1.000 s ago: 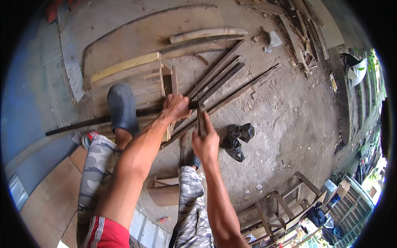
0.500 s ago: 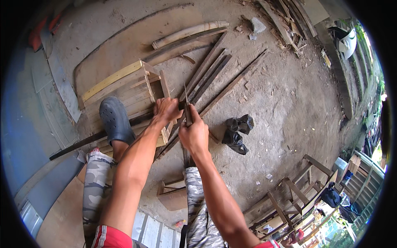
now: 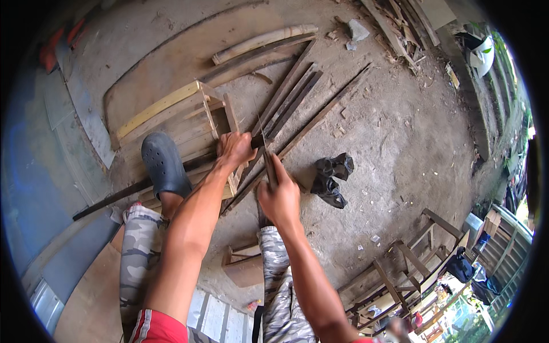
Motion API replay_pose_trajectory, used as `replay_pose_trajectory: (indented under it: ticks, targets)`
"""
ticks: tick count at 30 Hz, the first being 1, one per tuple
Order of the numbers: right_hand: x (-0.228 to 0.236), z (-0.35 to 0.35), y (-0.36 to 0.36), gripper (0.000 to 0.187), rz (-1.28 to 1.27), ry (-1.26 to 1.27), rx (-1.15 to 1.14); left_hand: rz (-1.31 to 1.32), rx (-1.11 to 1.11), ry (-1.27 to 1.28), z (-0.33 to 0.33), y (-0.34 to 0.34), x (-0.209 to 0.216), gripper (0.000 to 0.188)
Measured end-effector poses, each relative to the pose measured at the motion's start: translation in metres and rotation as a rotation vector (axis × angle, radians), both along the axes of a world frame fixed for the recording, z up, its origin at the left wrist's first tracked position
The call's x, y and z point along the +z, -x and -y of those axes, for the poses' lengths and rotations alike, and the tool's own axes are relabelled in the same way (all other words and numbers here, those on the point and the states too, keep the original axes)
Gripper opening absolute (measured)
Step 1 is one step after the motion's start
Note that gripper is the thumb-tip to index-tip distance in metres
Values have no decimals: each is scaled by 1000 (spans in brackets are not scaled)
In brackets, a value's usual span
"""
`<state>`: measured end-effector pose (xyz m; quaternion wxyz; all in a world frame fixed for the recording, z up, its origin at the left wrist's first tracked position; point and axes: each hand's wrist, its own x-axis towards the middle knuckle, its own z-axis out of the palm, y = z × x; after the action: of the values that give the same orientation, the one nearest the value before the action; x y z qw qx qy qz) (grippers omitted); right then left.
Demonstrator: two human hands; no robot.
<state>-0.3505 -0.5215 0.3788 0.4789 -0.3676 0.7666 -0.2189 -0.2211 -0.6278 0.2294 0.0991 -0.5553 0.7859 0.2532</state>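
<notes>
My right hand (image 3: 280, 197) is closed around the handle of a handsaw (image 3: 270, 166). The saw's thin blade points away from me and crosses a long dark wooden strip near its right end. Just left of the blade, my left hand (image 3: 235, 150) is wrapped round that wooden strip (image 3: 111, 199), which slants over a slatted wooden frame (image 3: 166, 123). My left foot, in a dark clog (image 3: 164, 163), presses on the strip and frame. Whether the blade has cut into the wood is too small to tell.
Several dark wooden strips (image 3: 320, 121) lie on the dirt floor beyond my hands. A black plastic bag (image 3: 331, 177) sits to the right. Scrap boards (image 3: 394, 43) are piled far right, and wooden frames (image 3: 409, 260) stand at the lower right.
My right hand has drawn the handsaw back toward me and slightly right. My left hand and foot keep their places on the wooden strip; the whole view has shifted slightly.
</notes>
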Motion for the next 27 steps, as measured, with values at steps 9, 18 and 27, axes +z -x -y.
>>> replay_pose_trajectory:
  ticks: [9,18,27]
  targets:
    - [97,-78,4,74,21,1,62,37,-43,-65,6,-3,6,29]
    - [-63,-1,4,63,-118,10,85,2,-3,-52,5,5,12,35]
    - [-24,-177,21,67,-6,-84,-101,-21,-1,-79,7,-4,4,48]
